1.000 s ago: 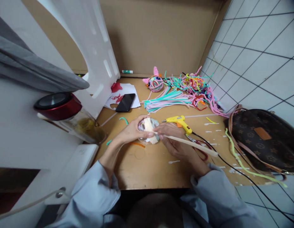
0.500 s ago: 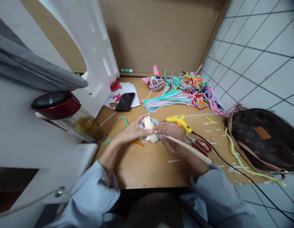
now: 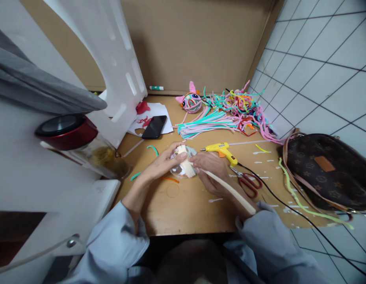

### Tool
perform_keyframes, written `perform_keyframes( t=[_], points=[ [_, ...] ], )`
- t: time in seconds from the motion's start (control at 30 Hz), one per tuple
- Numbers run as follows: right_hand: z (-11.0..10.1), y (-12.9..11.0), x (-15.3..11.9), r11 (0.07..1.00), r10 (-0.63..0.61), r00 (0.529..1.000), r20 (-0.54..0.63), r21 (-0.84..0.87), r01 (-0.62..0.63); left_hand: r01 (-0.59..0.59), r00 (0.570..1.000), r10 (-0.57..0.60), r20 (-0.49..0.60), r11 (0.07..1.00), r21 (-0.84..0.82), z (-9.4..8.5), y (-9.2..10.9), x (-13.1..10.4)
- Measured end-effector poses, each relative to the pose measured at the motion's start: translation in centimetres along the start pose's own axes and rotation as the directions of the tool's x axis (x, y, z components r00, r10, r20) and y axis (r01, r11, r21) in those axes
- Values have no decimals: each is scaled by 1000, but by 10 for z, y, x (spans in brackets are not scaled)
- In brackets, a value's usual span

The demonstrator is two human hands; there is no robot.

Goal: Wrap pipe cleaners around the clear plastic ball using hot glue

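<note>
1. The clear ball (image 3: 176, 170) is sitting low over the centre of the tabletop (image 3: 185, 213), a cream band (image 3: 187, 167) crossing it; colours are showing through, their source unclear.
2. The left hand (image 3: 166, 161) is gripping the ball from nine o'clock, its thumb pressing near the band.
3. The right hand (image 3: 210, 167) is closing its fingertips on the cream strip (image 3: 230, 188), which is trailing toward four o'clock.
4. At nine to ten o'clock from the ball, a lidded glass bottle (image 3: 107, 157) is holding something yellowish-brown.
5. At three o'clock, a brown handbag (image 3: 333, 185) is lying, its contents hidden.
6. The yellow glue gun (image 3: 218, 148) is resting at two to three o'clock, red-handled scissors (image 3: 244, 179) at four.
</note>
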State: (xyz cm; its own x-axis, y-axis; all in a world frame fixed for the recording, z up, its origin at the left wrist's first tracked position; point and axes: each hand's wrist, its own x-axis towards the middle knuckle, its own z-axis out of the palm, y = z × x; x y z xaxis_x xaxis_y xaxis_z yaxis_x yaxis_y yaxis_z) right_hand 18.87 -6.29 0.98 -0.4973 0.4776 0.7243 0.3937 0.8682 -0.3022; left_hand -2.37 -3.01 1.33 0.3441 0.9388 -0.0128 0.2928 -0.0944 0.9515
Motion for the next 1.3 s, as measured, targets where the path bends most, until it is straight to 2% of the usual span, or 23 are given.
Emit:
perform_keyframes(
  t=[0.37, 0.8, 1.0, 1.2, 1.3],
  points=[
    [1, 0, -2, 1000, -3, 1000, 12, -20, 3, 59, 995, -63, -75, 997, -53, 8, 6, 1],
    [5, -1, -1, 992, -86, 995, -42, -94, 82, 48, 995, -52, -87, 998, -45, 9, 9, 1],
    [5, 0, -2, 989, -82, 996, -25, -123, 79, 37, 996, -40, -80, 999, -32, 8, 5, 3],
    [6, 2, -1, 987, -96, 994, -60, -135, 88, 33, 996, -34, -87, 999, -16, 8, 3, 3],
    [6, 2, -1, 988, -98, 994, -56, -128, 91, 20, 993, -18, -121, 1000, 14, 9, 3, 4]
  ],
)
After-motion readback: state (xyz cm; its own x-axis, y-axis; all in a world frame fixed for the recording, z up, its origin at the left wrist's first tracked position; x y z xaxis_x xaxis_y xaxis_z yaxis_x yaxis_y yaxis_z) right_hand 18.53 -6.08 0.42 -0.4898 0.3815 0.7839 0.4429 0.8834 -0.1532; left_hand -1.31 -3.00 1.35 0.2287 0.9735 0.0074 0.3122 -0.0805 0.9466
